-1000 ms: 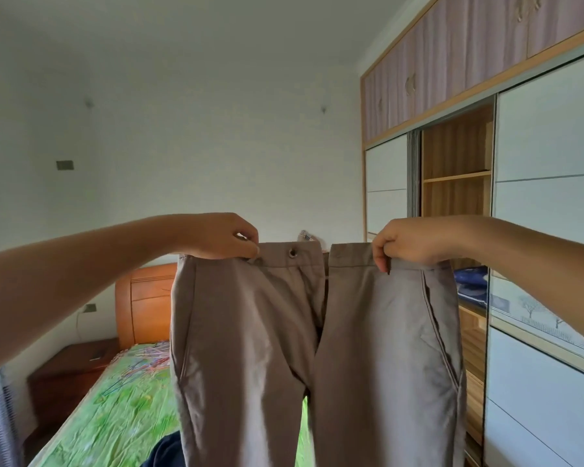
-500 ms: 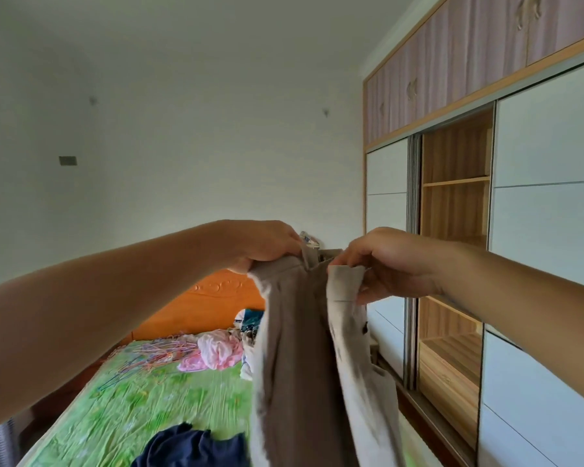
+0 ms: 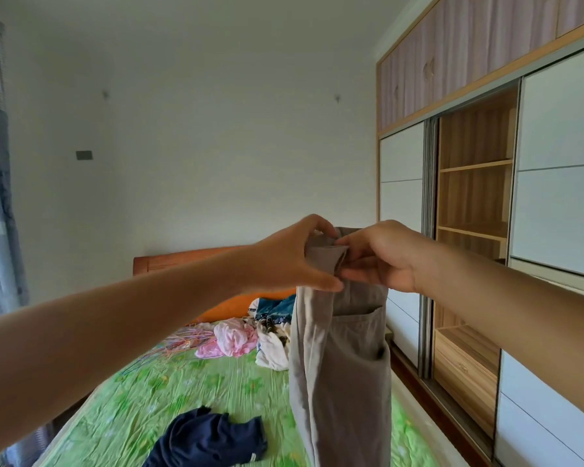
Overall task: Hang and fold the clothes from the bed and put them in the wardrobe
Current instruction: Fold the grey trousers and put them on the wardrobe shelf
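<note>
Above the right side of the bed (image 3: 169, 399), a pair of grey-brown trousers (image 3: 341, 358) is held up by the waistband, the legs hanging together. The waistband is clamped by the left hand (image 3: 290, 261), thumb beneath and fingers curled over the top, and pinched from the right by the right hand (image 3: 385, 257); the two hands are nearly touching. On the green sheet are seen a navy garment (image 3: 206, 439) (crumpled, near), a pink garment (image 3: 233, 338) and coloured hangers (image 3: 179, 342) farther off. At the right, the wardrobe (image 3: 472, 197) is open.
</note>
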`<state>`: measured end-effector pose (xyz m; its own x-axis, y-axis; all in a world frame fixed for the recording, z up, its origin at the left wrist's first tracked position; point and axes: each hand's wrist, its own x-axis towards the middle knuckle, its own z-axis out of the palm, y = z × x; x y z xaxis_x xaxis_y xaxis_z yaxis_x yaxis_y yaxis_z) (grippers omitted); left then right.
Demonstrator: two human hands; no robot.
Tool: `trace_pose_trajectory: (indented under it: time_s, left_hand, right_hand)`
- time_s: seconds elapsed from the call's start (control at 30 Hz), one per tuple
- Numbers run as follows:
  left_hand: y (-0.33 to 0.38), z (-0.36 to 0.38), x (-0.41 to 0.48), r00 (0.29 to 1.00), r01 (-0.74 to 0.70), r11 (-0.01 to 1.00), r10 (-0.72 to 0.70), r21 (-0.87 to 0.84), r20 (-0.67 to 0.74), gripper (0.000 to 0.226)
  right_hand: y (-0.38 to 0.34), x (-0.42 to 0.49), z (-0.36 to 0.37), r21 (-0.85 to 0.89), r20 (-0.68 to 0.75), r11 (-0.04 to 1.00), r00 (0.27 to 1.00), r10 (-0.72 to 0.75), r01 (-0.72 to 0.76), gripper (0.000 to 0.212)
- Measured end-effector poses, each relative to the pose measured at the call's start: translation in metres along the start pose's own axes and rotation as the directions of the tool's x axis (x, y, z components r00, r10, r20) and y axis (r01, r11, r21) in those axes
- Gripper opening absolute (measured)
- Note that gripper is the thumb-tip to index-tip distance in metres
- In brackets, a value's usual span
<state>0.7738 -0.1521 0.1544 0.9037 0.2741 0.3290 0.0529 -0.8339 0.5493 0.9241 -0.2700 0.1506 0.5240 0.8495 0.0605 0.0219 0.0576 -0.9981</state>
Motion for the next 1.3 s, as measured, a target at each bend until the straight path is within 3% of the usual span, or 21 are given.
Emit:
trace_pose_trajectory:
  time_s: [0.07,0.1,0.13,0.2,0.27,0.37,0.47,0.53,0.6,0.73,0.8,0.87,0.97,1.07,1.17,1.23,1.3]
  left_hand:
    - [-0.008,-0.003,0.002,0.991,-0.046,0.990,0.063,0.134,-0.119,0.049]
    - [-0.013,-0.006,0.002,0.987,-0.048,0.990,0.068,0.135,-0.149,0.047]
    - [-0.016,-0.010,0.001,0.986,-0.048,0.990,0.068,0.133,-0.150,0.047]
    - [-0.024,-0.018,0.000,0.990,-0.055,0.985,0.075,0.161,-0.120,0.047]
    - [-0.030,-0.026,-0.002,0.990,-0.080,0.976,0.102,0.202,-0.100,0.044]
    - [-0.042,-0.035,-0.002,0.987,-0.072,0.982,0.096,0.175,-0.132,0.047]
    - [-0.053,-0.041,-0.003,0.988,-0.062,0.992,0.077,0.112,-0.132,0.051]
    - [-0.055,-0.041,-0.005,0.989,-0.075,0.993,0.086,0.094,-0.122,0.052]
    - [-0.055,-0.044,-0.010,0.991,-0.067,0.995,0.075,0.077,-0.115,0.051]
    - [-0.063,-0.060,-0.024,0.991,-0.061,0.990,0.076,0.130,-0.111,0.041]
    - [-0.069,-0.071,-0.032,0.995,-0.048,0.953,0.071,0.300,-0.069,0.042]
    - [-0.078,-0.076,-0.040,0.999,-0.031,0.914,0.046,0.405,-0.026,0.044]
    - [-0.092,-0.079,-0.050,1.000,-0.005,0.907,0.016,0.421,-0.022,0.045]
    - [-0.090,-0.085,-0.052,0.989,-0.052,0.976,0.080,0.212,-0.127,0.048]
    - [-0.089,-0.089,-0.054,0.966,-0.110,0.994,0.110,0.015,-0.234,0.046]
    - [-0.095,-0.087,-0.056,0.973,-0.063,0.987,0.095,0.151,-0.211,0.049]
    - [-0.095,-0.087,-0.057,0.979,-0.016,0.951,0.078,0.308,-0.188,0.047]
  right_hand:
    - [0.003,0.006,0.001,-0.097,-0.016,0.995,0.999,-0.037,0.036,0.027]
    - [0.004,0.007,-0.001,-0.252,-0.019,0.966,0.998,-0.062,0.056,0.029]
    - [0.005,0.010,-0.006,-0.452,-0.013,0.890,0.997,-0.072,0.059,0.031]
    - [0.004,0.011,-0.016,-0.784,0.032,0.621,0.999,0.039,0.001,0.035]
    - [0.001,0.012,-0.030,-0.902,0.011,0.421,0.969,0.245,-0.096,0.041]
    - [-0.004,0.007,-0.047,-0.953,-0.029,0.281,0.955,0.294,-0.115,0.038]
    - [0.007,0.007,-0.053,-0.960,0.050,0.276,0.933,0.355,-0.054,0.047]
    - [0.022,0.011,-0.050,-0.964,0.144,0.257,0.940,0.310,0.063,0.047]
    - [0.037,0.016,-0.047,-0.941,0.218,0.297,0.960,0.174,0.160,0.035]
    - [0.043,0.017,-0.043,-0.854,0.224,0.450,0.965,-0.138,0.263,0.011]
    - [0.038,0.014,-0.034,-0.749,0.221,0.569,0.938,-0.268,0.339,0.012]
    - [0.033,0.011,-0.024,-0.698,0.205,0.588,0.900,-0.384,0.409,0.016]
    - [0.033,0.011,-0.014,-0.635,0.183,0.603,0.853,-0.489,0.483,0.025]
    - [0.029,0.009,-0.005,-0.559,0.146,0.598,0.779,-0.610,0.574,0.013]
    - [0.021,0.008,-0.002,-0.454,0.118,0.651,0.765,-0.633,0.608,0.042]
    - [0.021,0.008,-0.003,-0.473,0.135,0.653,0.781,-0.610,0.592,0.055]
    - [0.024,0.010,-0.002,-0.455,0.107,0.661,0.774,-0.625,0.597,0.048]
